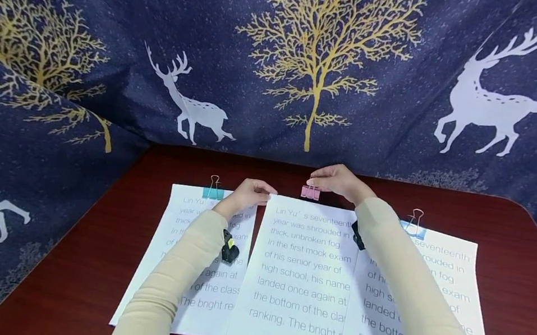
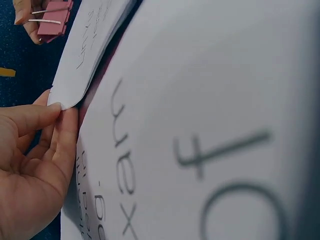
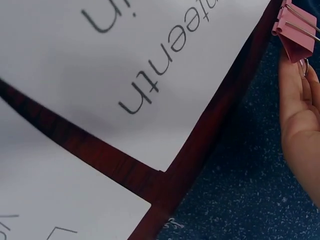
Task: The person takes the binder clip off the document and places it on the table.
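Observation:
In the head view my left hand (image 1: 248,194) pinches the top left corner of the middle sheets of printed paper (image 1: 303,268). The left wrist view has the thumb on top of that corner (image 2: 67,97) and fingers behind it. A pink binder clip (image 1: 310,193) is held by its wire handles in my right hand (image 1: 340,181), just above the top edge of the middle sheets. From the right wrist, the clip (image 3: 298,32) appears at the upper right, apart from the paper, with my fingers (image 3: 297,95) at its handles.
Printed sheets with a teal binder clip (image 1: 213,193) lie on the left, partly under my left arm. On the right, other sheets (image 1: 466,290) carry a blue and white binder clip (image 1: 413,229). The dark red table (image 1: 524,314) ends at a navy cloth (image 1: 380,131).

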Demonstrator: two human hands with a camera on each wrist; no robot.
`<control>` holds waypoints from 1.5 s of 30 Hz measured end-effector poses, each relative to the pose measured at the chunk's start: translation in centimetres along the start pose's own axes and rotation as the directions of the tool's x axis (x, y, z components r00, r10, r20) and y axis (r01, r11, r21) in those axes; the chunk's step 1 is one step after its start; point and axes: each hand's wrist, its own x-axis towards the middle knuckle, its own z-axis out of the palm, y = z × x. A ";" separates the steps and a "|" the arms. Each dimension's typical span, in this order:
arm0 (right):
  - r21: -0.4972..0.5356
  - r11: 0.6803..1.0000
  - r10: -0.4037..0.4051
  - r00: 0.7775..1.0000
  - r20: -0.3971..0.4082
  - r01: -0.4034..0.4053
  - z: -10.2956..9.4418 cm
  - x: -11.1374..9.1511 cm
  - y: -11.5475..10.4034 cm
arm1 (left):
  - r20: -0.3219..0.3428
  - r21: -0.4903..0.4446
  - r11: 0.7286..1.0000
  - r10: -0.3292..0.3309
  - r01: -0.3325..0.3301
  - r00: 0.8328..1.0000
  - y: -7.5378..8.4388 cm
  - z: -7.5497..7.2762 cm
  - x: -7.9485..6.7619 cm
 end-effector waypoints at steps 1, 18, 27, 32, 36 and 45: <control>-0.005 1.000 -0.002 1.000 0.002 0.002 0.1 0.0 0.0 | -0.002 0.002 1.000 -0.003 0.003 1.000 0.0 0.0 0.0; -0.018 0.999 0.052 0.997 0.064 -0.051 1.5 1.0 0.8 | -0.049 0.039 0.998 -0.056 0.058 0.997 0.2 0.7 -0.1; -0.014 0.996 0.093 0.994 0.057 -0.093 1.5 1.0 0.4 | -0.077 0.163 0.985 -0.043 0.055 0.996 1.4 1.0 -0.2; -0.020 0.993 0.118 0.993 0.027 -0.118 1.2 0.9 0.0 | -0.092 0.292 0.956 0.002 0.025 0.996 2.2 1.1 -0.1; -0.024 0.995 0.096 0.995 0.012 -0.095 1.3 1.1 0.0 | -0.127 0.370 0.929 0.026 0.023 0.991 2.5 0.9 -0.3; -0.036 0.998 0.049 0.999 -0.022 -0.050 1.8 1.2 0.2 | -0.109 0.375 0.926 0.003 0.038 0.994 2.9 0.4 -1.0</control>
